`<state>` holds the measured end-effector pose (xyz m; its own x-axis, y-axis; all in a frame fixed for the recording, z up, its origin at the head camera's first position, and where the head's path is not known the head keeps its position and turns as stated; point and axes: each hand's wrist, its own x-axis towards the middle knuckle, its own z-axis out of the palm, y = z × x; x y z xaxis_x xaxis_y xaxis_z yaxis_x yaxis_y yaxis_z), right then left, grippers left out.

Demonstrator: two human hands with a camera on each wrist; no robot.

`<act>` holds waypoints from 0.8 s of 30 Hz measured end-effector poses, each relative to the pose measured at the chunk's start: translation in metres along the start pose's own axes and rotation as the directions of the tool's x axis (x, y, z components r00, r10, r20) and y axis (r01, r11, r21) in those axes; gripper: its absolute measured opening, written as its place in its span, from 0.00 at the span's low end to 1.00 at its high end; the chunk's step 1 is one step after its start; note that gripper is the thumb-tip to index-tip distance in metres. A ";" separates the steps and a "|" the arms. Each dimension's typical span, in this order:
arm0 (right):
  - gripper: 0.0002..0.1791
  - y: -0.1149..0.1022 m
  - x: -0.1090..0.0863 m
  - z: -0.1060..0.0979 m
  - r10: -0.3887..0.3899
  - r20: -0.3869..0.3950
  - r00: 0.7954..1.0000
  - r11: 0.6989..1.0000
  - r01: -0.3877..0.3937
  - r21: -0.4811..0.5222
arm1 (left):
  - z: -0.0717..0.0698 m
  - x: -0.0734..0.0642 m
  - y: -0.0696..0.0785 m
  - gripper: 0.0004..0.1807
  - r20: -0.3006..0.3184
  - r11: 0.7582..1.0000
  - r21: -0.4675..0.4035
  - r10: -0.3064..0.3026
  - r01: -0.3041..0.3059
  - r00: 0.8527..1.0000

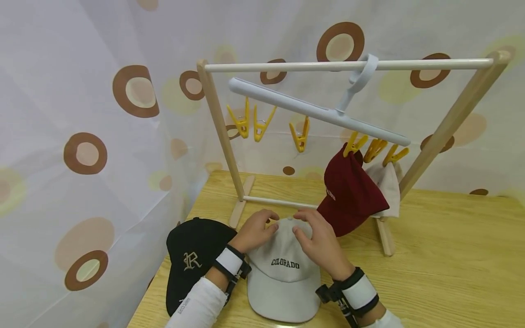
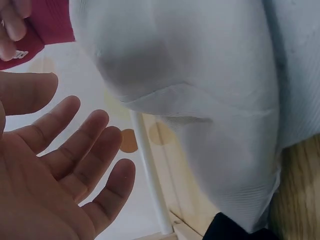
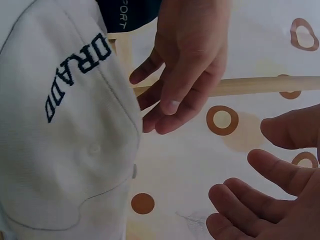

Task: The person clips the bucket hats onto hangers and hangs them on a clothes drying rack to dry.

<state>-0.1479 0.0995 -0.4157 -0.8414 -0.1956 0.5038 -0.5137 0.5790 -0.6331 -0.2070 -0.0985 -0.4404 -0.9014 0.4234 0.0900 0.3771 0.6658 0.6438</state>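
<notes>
"Hands first: what have they got hold of?"

"Nothing. The left hand and right hand flank the crown of the pale cap, fingers loosely bent, thumbs apart from them."

"Touching it?"

"Apparently not; each wrist view shows background between that hand's fingers and the fabric."

"And where's that cap?"

"On the bench, brim towards the person, COLORADO across its front. The black cap lies just beside it, partly behind the left forearm."

"What's above?"

"A rack carrying a tilted hanger. Yellow clips hang along it; at its lower end they hold a maroon cap and a whitish cap."
</notes>
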 end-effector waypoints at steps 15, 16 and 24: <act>0.26 0.037 0.001 0.029 0.210 0.192 0.958 0.977 -0.202 -0.061 | 0.018 0.016 -0.013 0.20 -0.013 0.995 -0.058 -0.088 0.087 0.996; 0.27 0.039 0.001 0.030 0.218 0.202 0.955 0.976 -0.210 -0.063 | 0.019 0.016 -0.012 0.21 -0.006 0.993 -0.064 -0.100 0.099 0.995; 0.29 0.046 0.001 0.033 0.282 0.238 0.929 0.959 -0.269 -0.085 | 0.025 0.023 -0.010 0.23 0.062 0.977 -0.098 -0.186 0.191 0.981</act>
<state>-0.1776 0.0999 -0.4636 -0.9667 -0.2075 0.1499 -0.2524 0.6757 -0.6926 -0.2264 -0.0801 -0.4635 -0.9407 0.3299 -0.0786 0.1750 0.6708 0.7207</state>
